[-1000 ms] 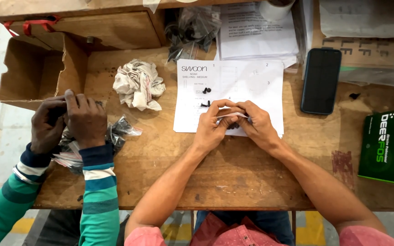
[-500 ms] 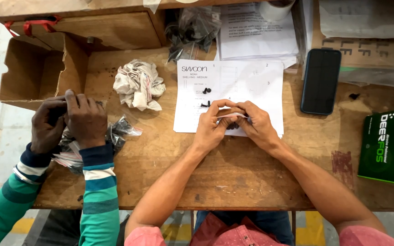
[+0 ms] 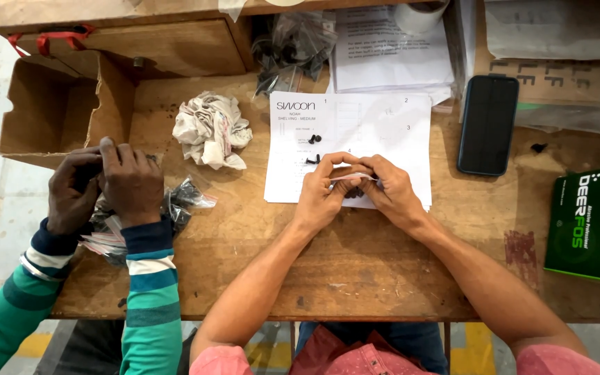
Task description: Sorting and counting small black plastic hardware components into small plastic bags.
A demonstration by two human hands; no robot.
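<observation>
My left hand (image 3: pixel 322 191) and my right hand (image 3: pixel 390 189) meet over a white printed sheet (image 3: pixel 355 132) on the wooden table (image 3: pixel 355 271). Between the fingers of both hands is a small clear plastic bag (image 3: pixel 351 177), pinched at its two ends. Two small black screws (image 3: pixel 314 139) lie on the sheet just left of my left hand's fingers.
A co-worker's two hands (image 3: pixel 109 184) in green striped sleeves handle small plastic bags (image 3: pixel 185 201) at the left. A crumpled cloth (image 3: pixel 211 128), an open cardboard box (image 3: pixel 50 111), a black phone (image 3: pixel 488 125), a green box (image 3: pixel 588 222) and papers (image 3: pixel 390 48) lie around.
My fingers have shifted slightly on the small bag, with the left hand's fingers raised a little. The co-worker's hands stay in about the same place.
</observation>
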